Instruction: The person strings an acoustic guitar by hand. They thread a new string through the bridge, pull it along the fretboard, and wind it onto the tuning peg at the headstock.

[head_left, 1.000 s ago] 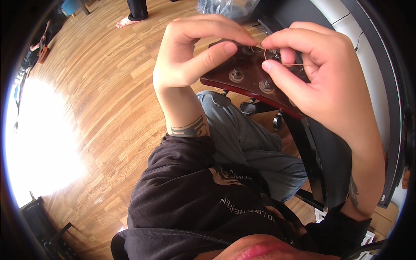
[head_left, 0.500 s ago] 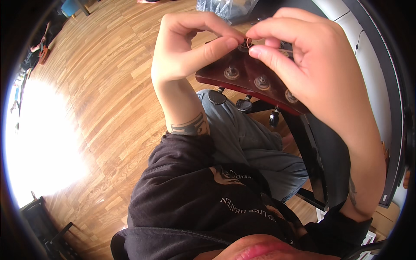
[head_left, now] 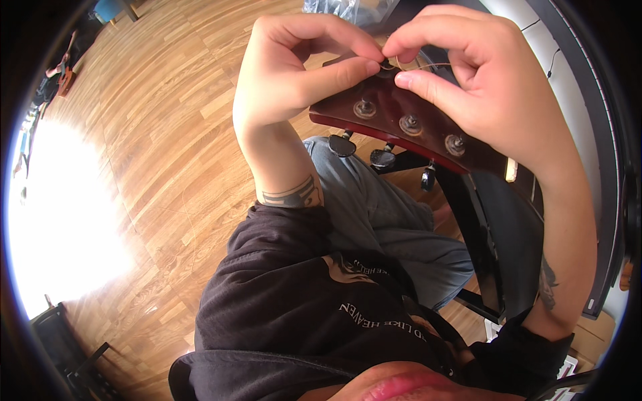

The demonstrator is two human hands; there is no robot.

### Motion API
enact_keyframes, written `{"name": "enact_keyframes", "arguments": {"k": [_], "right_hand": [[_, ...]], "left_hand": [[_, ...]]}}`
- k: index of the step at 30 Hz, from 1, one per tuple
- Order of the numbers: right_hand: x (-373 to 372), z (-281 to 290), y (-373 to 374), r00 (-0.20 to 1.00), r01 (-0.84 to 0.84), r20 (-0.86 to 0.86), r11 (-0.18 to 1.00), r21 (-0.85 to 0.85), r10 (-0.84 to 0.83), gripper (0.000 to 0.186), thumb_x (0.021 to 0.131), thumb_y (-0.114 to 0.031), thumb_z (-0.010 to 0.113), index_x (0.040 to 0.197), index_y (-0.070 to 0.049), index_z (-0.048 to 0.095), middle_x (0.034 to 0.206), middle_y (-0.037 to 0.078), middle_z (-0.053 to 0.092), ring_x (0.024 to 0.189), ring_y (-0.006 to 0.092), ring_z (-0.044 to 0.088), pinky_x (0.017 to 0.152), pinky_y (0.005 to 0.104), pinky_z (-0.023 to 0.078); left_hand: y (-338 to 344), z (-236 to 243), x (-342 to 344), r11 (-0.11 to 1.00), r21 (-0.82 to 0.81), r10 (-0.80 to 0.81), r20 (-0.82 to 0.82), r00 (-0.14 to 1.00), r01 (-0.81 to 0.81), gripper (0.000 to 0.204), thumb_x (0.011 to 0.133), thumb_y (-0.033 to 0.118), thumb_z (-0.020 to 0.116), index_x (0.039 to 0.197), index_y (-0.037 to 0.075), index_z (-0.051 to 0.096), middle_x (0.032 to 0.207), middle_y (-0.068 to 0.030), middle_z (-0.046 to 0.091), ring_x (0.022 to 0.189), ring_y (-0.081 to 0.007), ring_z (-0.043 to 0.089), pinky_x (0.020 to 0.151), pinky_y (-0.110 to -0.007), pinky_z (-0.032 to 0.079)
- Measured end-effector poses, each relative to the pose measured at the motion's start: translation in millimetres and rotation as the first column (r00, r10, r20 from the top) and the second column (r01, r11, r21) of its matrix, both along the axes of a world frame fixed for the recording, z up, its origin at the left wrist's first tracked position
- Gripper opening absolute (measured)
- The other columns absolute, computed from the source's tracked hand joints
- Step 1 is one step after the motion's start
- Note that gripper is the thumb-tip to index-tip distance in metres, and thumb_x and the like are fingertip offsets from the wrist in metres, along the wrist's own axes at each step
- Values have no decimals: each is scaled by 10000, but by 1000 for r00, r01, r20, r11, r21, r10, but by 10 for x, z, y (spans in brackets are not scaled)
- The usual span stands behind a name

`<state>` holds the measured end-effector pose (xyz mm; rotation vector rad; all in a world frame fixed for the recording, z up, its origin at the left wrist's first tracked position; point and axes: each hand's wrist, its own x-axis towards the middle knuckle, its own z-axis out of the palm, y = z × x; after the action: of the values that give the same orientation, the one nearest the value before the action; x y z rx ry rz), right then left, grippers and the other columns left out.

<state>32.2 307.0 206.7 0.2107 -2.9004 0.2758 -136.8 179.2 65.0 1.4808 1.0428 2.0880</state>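
Note:
A dark red guitar headstock (head_left: 435,144) lies under my hands, with several metal string posts (head_left: 410,124) on its face and black-buttoned tuning pegs (head_left: 382,158) along its lower edge. My left hand (head_left: 302,73) is curved over its upper left part, thumb and index tips together on a thin copper-coloured string at a far post. Close beside them my right hand (head_left: 471,90) has thumb and index at a small loop of that string (head_left: 433,65), which runs right under the fingers. The exact grip point is small and partly hidden by fingertips.
A keyboard (head_left: 588,113) curves along the right, above a black stand (head_left: 481,267). A plastic bag (head_left: 334,9) is at the top. A wooden guitar (head_left: 65,81) stands at the far left, a black chair (head_left: 63,347) at lower left. Sunlight glares on the wooden floor (head_left: 167,147).
Both my hands have shifted up the picture, the right also leftward, exposing more posts. The string loop changed shape. The other person's bare foot and dark trouser leg have left the top of view.

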Motion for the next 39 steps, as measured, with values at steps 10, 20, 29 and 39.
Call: {"name": "enact_keyframes", "arguments": {"k": [10,20,29,39], "right_hand": [[-48,-42,64,975,210,160,881,-424,-155,172,961,-78,770,1127,-36,758,919,-5,731,625,-8,509,545,197,385],[-73,-51,-67,983,185,102,841,-508,-154,91,982,-22,722,1055,32,722,935,101,759,836,100,733,751,203,587],[-50,-209,223,984,172,62,791,-587,-168,99,999,-78,707,1085,-34,732,924,15,723,726,34,647,609,194,482],[-5,-64,68,938,344,219,800,-492,-269,84,986,-64,689,1047,-13,719,908,23,714,742,50,671,623,191,503]], "left_hand": [[31,-2,1,998,63,21,-119,993,-14,126,888,-16,721,990,-25,793,962,-96,796,962,-173,744,912,-306,555],[84,-88,9,995,87,51,-49,997,-47,110,859,1,800,967,-18,811,953,-95,809,856,-149,748,840,-288,571],[130,-101,15,993,117,-16,-49,999,22,187,879,-7,706,1042,-49,788,1038,-150,799,972,-216,748,914,-341,567],[155,-18,47,998,61,-21,-75,997,26,318,777,90,673,998,-128,740,1009,-223,725,992,-293,689,941,-375,515]]}}
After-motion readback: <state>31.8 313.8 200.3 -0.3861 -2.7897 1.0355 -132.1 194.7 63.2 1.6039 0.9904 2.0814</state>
